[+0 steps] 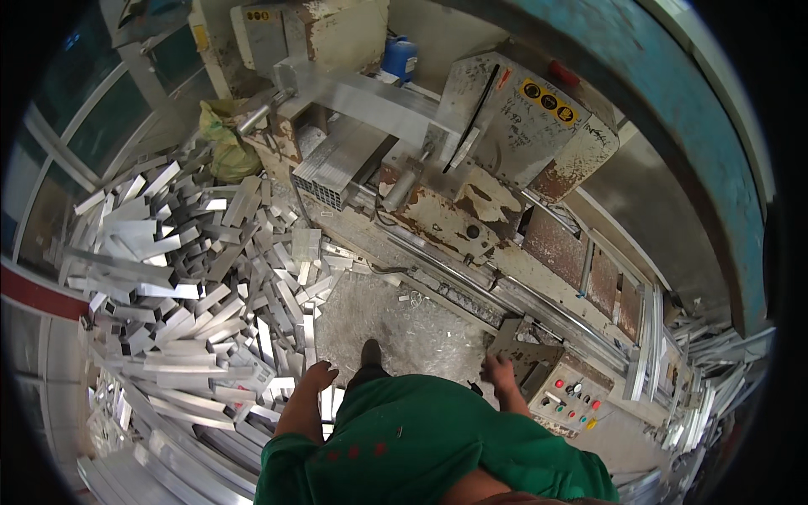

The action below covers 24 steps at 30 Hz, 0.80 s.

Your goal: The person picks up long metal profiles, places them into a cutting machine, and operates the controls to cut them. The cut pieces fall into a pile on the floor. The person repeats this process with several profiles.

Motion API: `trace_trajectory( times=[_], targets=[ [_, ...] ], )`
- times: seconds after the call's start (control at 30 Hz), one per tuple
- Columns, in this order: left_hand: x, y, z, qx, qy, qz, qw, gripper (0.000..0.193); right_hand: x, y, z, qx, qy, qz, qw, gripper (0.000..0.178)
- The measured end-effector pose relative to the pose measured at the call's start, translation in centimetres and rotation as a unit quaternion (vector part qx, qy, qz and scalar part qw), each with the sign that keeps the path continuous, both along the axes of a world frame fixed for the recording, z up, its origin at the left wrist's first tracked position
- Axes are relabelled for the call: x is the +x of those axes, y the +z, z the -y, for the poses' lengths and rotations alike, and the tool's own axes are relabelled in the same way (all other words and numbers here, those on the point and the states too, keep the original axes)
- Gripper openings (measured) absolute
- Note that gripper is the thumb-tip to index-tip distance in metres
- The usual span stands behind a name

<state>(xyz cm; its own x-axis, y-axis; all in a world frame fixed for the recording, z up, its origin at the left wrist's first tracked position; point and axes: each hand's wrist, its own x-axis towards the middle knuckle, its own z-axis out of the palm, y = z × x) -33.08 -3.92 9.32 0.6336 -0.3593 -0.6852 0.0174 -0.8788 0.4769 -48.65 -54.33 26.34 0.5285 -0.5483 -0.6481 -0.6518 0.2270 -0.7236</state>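
My left hand point(316, 375) hangs beside my body with its fingers loosely apart and nothing visible in it. It is nearest to the heap of cut aluminium profiles point(181, 324) on the left. On the other side, my right hand point(498, 370) is held low, fingers slightly bent, with no object showing in it. A control panel point(566, 400) with red and green buttons stands just right of that hand. Ahead is a worn metal cutting machine point(459, 215). A bundle of square aluminium tubes point(341, 160) lies on its bed, beside a wide aluminium bar point(362, 101).
Grey floor point(391, 316) lies between the heap and the machine. A yellow-green sack point(231, 143) sits at the far left, and a blue jug point(400, 59) behind the bed. Long profiles point(694, 404) lean at right. A blue curved beam point(665, 93) arches overhead.
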Motion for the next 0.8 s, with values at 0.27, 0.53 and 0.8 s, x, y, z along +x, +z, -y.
trace_trajectory(
  times=[0.27,0.53,0.8],
  targets=[
    [6.4,3.6,-0.1,-0.069,0.121,0.003,0.99,0.061,18.3,9.3,0.3,-0.083,0.094,0.163,0.979,0.032],
    [4.1,1.8,-1.2,-0.073,0.184,0.066,0.978,0.052,35.7,15.3,3.4,-0.1,0.079,0.22,0.967,0.058],
    [-1.7,6.3,0.9,-0.016,0.347,0.017,0.938,0.054,49.2,17.5,5.4,-0.116,0.057,0.178,0.975,0.106]
  ],
)
